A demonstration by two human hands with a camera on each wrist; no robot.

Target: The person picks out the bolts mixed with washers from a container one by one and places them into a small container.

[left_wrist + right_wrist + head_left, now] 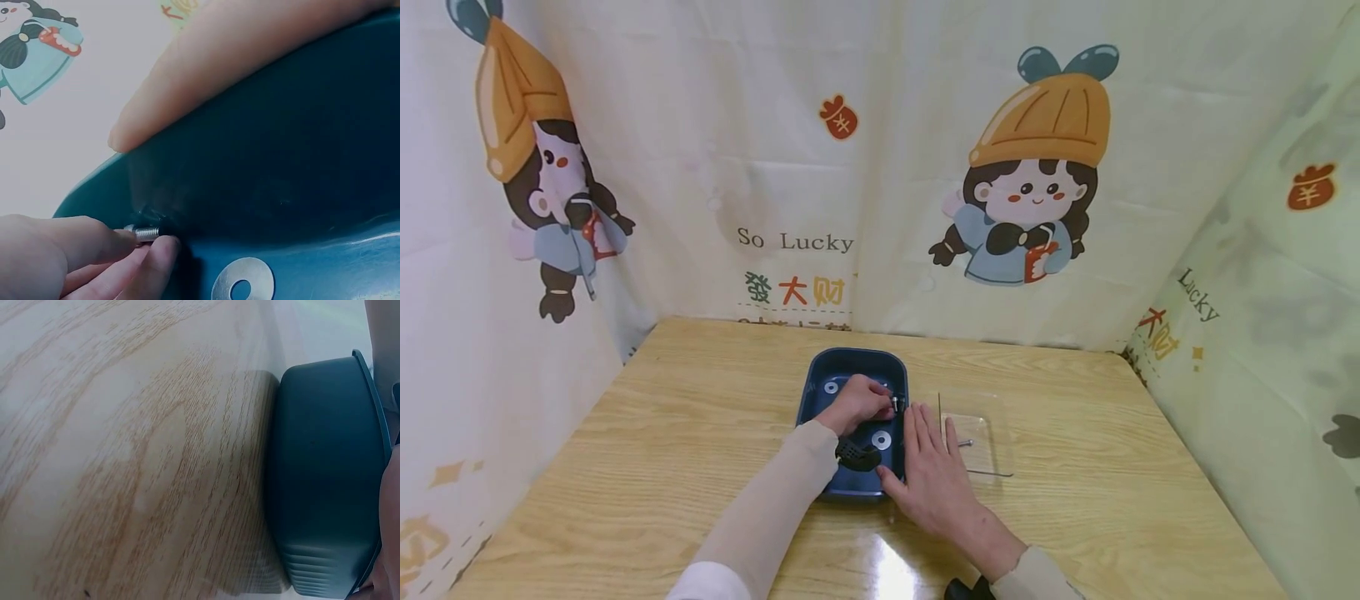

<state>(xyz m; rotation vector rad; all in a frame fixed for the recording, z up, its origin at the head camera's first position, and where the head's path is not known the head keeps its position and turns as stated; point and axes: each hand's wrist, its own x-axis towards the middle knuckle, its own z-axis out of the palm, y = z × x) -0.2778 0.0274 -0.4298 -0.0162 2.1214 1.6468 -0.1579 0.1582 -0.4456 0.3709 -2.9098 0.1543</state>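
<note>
A dark blue plastic box (815, 400) stands on the table with its open top up. My left hand (856, 403) reaches inside it and pinches a small threaded metal bolt (148, 234) near the right wall. Two flat washers lie on the box floor, a larger washer (882, 439) close to the hand and a smaller washer (831, 387) at the far left. My right hand (936, 479) rests along the right rim, fingers straight and thumb over the near corner. Its fingers (187, 75) show over the rim in the left wrist view.
Right of the box lies a shallow clear tray (988, 437) holding a bolt (967, 442). A thin dark rod (939, 417) stretches along its left side, and another bent rod (992, 473) along its near edge. Printed curtains (895, 183) hang behind the wooden table (700, 433).
</note>
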